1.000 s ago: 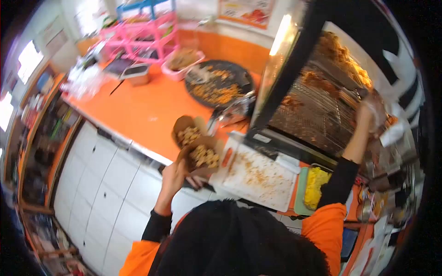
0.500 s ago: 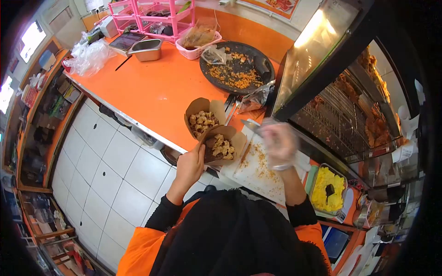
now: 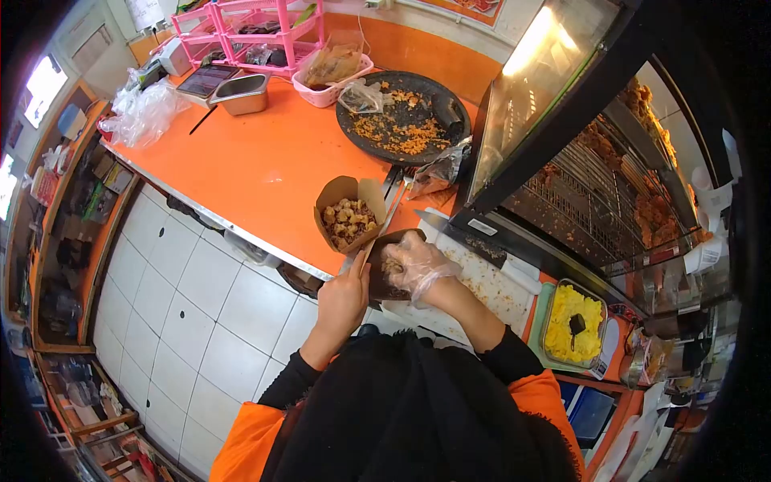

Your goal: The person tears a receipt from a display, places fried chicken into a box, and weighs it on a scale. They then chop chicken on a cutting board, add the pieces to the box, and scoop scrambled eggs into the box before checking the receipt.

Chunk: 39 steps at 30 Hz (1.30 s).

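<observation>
A brown paper box (image 3: 384, 285) is at the counter's front edge, held at its left side by my left hand (image 3: 344, 299). My right hand (image 3: 415, 265), in a clear plastic glove, reaches into this box with curled fingers around chicken pieces (image 3: 391, 266). Just behind stands another open paper box (image 3: 325, 201) filled with chopped fried chicken (image 3: 348, 222). To the right of my hands a white cutting board (image 3: 502, 299) is strewn with crumbs, and a knife (image 3: 462, 230) lies along its back edge.
On the orange counter (image 3: 233, 173) stand a black round tray (image 3: 365, 145) with crumbs, a pink basket (image 3: 321, 95) and a metal container (image 3: 241, 94). A glass display case (image 3: 530, 104) rises at the right. Near it is a container of yellow food (image 3: 572, 321).
My right hand has moved left from above the cutting board into the nearer box. The knife now lies visible on the board. The view has shifted slightly.
</observation>
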### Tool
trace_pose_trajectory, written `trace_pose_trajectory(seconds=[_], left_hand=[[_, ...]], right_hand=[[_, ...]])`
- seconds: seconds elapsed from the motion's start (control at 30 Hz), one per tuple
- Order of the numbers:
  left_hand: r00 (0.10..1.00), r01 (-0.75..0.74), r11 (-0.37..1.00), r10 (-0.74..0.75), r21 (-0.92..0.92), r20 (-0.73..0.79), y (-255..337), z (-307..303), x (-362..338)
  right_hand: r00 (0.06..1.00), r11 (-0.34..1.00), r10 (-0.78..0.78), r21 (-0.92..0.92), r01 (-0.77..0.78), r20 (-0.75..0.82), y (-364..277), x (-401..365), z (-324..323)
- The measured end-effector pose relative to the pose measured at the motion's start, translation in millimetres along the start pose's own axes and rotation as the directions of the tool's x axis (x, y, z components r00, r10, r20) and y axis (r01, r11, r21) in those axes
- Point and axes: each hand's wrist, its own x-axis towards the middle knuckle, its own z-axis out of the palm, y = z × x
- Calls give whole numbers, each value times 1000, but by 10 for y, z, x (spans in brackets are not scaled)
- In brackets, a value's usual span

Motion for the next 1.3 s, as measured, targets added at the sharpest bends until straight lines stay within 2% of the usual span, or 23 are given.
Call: trace_pose_trajectory(seconds=[0.1,0.2,0.3,0.4,0.5,0.6,0.7,0.77,0.93,1.03,1.13,1.23,1.3], left_hand=[[997,-48,998,50,33,-58,-13,-9,25],[998,-37,999,37,14,-47,-7,-7,31],[998,-36,999,36,2,-53,-2,-10,36],[998,-47,999,47,2,-50,-4,1,41],[997,-69,998,70,14,-37,-8,3,58],[997,-78,996,79,51,-12,44,-38,71],[996,-93,994,93,64,2,109,-73,82],[994,-109,992,110,55,-13,129,-53,83],[990,-143,988,143,60,-4,201,-70,84],[989,-145,987,146,64,-7,172,-37,50],[991,-136,987,137,87,2,153,-6,35],[993,-122,990,122,75,10,122,-5,19],[997,-76,997,76,23,19,131,-27,18]], right_hand=[[955,923,-65,346,167,-288,119,-154,-16],[819,864,-72,375,336,-569,322,-407,-185],[773,926,180,370,76,-608,571,-733,-346],[821,946,323,194,-261,-471,1008,-872,88],[891,953,298,167,-254,-344,1342,-940,520],[861,927,319,-61,-371,-396,1043,-916,165],[793,976,189,22,-217,-579,394,-834,-422],[890,987,-54,113,118,-453,230,-644,-303],[910,959,-256,-203,197,-326,50,-144,142],[970,995,-35,-100,11,-242,65,-6,329],[967,982,-153,-137,127,-203,3,-197,80],[846,962,-161,111,250,-508,143,-394,63],[746,962,60,238,134,-663,187,-597,-176]])
